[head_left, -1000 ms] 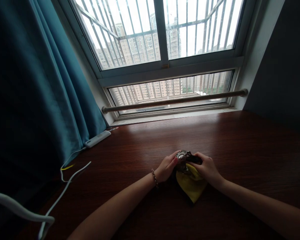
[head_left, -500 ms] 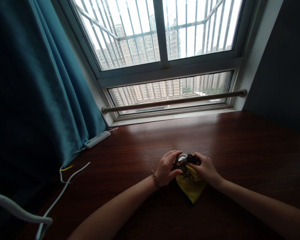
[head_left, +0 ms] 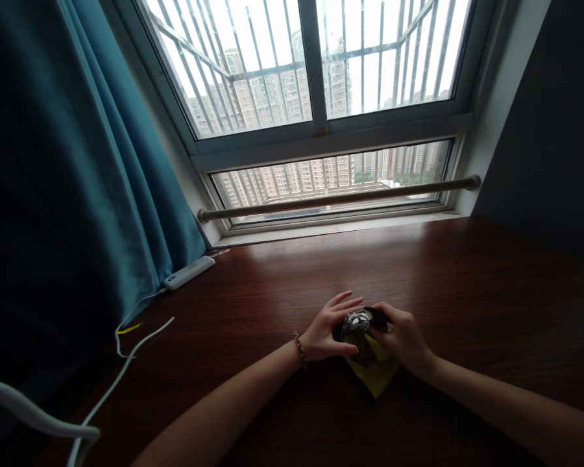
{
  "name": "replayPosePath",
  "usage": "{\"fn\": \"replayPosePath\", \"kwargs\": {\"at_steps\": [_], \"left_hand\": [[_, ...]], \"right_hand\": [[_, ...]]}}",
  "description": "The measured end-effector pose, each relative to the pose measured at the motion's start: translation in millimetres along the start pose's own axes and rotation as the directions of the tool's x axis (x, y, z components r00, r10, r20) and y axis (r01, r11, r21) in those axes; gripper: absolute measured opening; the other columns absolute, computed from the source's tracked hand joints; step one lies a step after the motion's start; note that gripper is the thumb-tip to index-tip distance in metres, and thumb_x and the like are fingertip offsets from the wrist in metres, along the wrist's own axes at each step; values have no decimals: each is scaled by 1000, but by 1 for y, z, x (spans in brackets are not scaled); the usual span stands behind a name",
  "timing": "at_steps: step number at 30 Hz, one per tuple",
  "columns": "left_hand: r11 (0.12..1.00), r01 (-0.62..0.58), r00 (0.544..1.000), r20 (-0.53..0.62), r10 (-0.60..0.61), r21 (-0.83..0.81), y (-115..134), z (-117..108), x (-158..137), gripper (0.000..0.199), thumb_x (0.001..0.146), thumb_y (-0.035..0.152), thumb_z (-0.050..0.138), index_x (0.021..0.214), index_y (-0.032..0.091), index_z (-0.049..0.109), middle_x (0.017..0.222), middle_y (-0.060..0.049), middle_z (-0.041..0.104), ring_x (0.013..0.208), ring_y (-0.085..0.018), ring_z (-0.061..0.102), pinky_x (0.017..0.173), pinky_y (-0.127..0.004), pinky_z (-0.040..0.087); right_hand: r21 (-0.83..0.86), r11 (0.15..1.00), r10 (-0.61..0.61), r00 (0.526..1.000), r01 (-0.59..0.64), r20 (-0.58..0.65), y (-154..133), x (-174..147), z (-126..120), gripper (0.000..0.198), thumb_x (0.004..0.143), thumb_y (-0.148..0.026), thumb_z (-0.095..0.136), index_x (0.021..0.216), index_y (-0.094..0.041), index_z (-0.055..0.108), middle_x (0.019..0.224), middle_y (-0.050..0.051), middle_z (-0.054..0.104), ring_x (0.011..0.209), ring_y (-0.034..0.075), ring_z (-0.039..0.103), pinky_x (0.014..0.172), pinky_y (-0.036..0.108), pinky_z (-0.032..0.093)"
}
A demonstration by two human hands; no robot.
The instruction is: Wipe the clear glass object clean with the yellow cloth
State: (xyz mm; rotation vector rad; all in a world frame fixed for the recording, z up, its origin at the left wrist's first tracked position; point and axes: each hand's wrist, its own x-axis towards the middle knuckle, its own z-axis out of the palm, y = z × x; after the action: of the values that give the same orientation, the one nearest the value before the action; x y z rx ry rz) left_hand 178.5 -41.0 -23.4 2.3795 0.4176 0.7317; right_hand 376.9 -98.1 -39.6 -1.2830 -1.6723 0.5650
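1. The left arm reaches in from the bottom edge, slanting up and rightward; a beaded bracelet [head_left: 300, 350] circles its wrist.
2. The left hand [head_left: 324, 336] is spread: its fingers reach beyond a dark, shiny object [head_left: 358, 320], its thumb pointing across the near side. It is not closed; whether the thumb touches the object, I cannot tell.
3. The right arm comes in low from the right edge, and the right hand [head_left: 407, 338] bends inward, fingers and thumb gripping the right end of the object.
4. The object sits between the two hands, above a yellow cloth [head_left: 374, 377] whose pointed corner hangs toward the viewer. Its exact form is too small and dim to tell.
5. Beneath is a reddish-brown wood-grained bench [head_left: 282, 285], bright with window light at its far side.
6. Past it stands a barred window [head_left: 318, 126] with a horizontal rail [head_left: 340, 200] across the lower pane; tall buildings show outside.
7. A blue curtain [head_left: 121, 162] hangs on the left, a white oblong device [head_left: 189, 273] at its foot, a white cable [head_left: 141, 350] nearby.
8. A dark wall [head_left: 555, 149] closes the right side.
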Motion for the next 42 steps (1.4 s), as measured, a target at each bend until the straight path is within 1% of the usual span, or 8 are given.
{"fn": "replayPosePath", "kwargs": {"at_steps": [6,14,22,27,32,35,39,42], "left_hand": [[996,25,999,-38,-22,87,0,4,-1,70,85,67,23,132,19,46,141,-11,40,134,-29,27,110,-48,20],[965,21,979,-202,33,263,6,18,-3,99,55,54,76,134,17,31,128,-16,48,117,-30,47,101,-44,37],[962,257,922,-321,-216,91,1,20,-4,92,45,46,83,120,17,36,111,-12,57,98,-26,59,89,-42,48],[982,191,917,-360,-174,13,1,17,-8,92,51,47,81,121,19,29,110,-11,58,97,-25,60,89,-41,48],[970,186,951,-276,-138,159,7,15,-5,85,47,56,78,111,15,42,101,-12,58,91,-27,59,83,-42,49],[965,166,965,-237,-117,202,10,15,-2,87,44,60,77,110,14,44,99,-12,57,89,-27,58,82,-41,49],[968,198,961,-224,-161,156,9,15,-3,88,47,58,77,114,13,43,104,-12,57,93,-27,58,83,-41,48],[969,217,955,-231,-185,121,6,16,-4,84,50,54,78,115,14,43,108,-13,56,96,-27,58,85,-40,47]], "right_hand": [[0,998,64,998,-64,-2,5,1,2,21,80,-39,58,78,-18,56,69,1,62,62,17,56,58,26,40],[-22,989,143,990,-143,2,6,3,0,37,81,-52,55,68,-18,53,60,1,57,57,17,52,54,26,34],[256,937,270,958,-239,-92,17,8,0,45,81,-59,49,67,-17,54,61,1,55,56,16,49,51,26,36],[407,864,371,921,-297,-115,26,13,1,47,83,-64,40,80,-17,50,69,4,58,60,19,57,53,28,47],[368,878,425,854,-308,-299,25,13,5,61,62,-61,68,99,-19,42,84,5,54,70,20,55,60,29,48],[275,930,333,878,-244,-344,17,7,5,57,63,-52,73,97,-21,41,78,1,49,67,17,52,61,28,47],[90,993,-60,990,71,-124,-1,-7,3,21,88,-38,53,97,-20,45,85,4,58,76,17,59,70,28,48],[-16,946,-320,941,323,107,-13,-17,2,25,94,-32,42,115,-18,45,111,11,57,104,22,54,89,34,44]]}}
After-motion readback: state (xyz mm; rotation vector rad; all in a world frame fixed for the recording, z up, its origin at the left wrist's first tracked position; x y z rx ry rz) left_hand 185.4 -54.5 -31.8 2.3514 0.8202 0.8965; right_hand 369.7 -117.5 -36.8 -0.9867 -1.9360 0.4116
